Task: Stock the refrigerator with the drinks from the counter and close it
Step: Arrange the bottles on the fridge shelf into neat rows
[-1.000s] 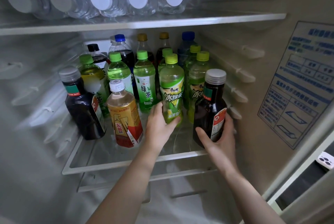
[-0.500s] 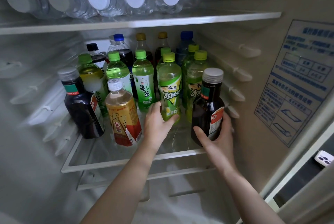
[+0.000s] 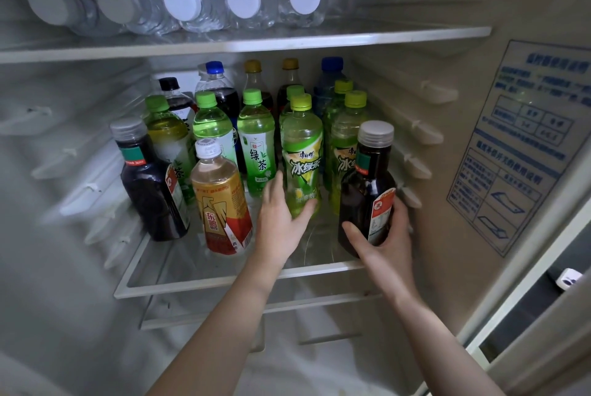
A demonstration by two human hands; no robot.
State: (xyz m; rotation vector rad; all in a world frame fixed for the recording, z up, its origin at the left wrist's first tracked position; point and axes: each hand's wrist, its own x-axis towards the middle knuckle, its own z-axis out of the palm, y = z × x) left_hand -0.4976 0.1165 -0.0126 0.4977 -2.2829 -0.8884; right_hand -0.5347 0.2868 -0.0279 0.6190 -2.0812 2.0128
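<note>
Both forearms reach forward; left hand curls round an iced green tea bottle, right hand grips a dark bottle.

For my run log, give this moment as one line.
step: stocking middle shelf | left hand: grips front green tea bottle | right hand: grips right dark bottle | fridge: open
</note>
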